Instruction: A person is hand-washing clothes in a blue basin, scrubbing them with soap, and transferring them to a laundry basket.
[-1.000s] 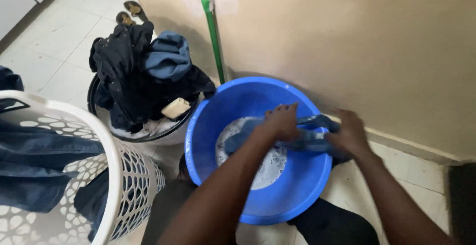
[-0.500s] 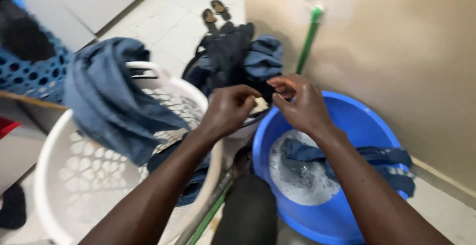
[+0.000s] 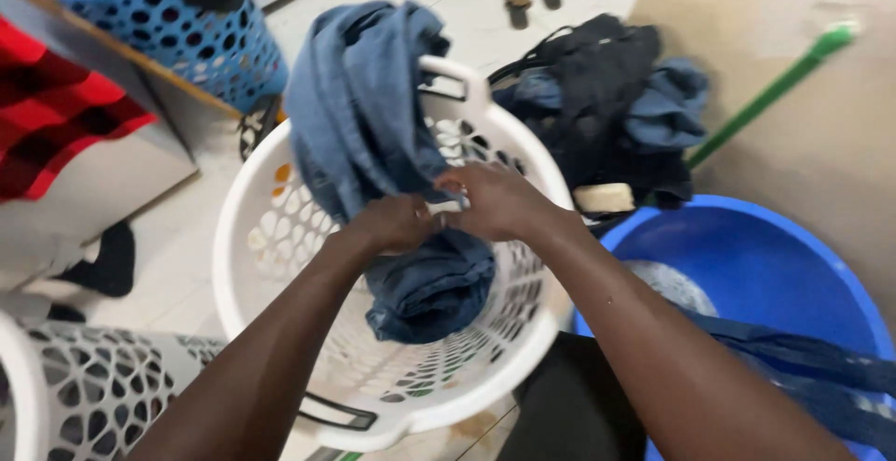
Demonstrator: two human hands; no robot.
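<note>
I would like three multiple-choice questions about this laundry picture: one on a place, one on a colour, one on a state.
1. Where does the blue denim garment lie?
A. draped over the white laundry basket
B. on the sandals
C. inside the blue basin

2. What colour is the basin at the right?
A. red
B. blue
C. white

3. What are the left hand and right hand doing?
A. resting on the floor
B. holding a broom
C. both touching the denim garment

Answers: 1 A, it hangs over the basket's rim; 2 B, its wall is bright blue; 3 C, both hands meet on the cloth.
</note>
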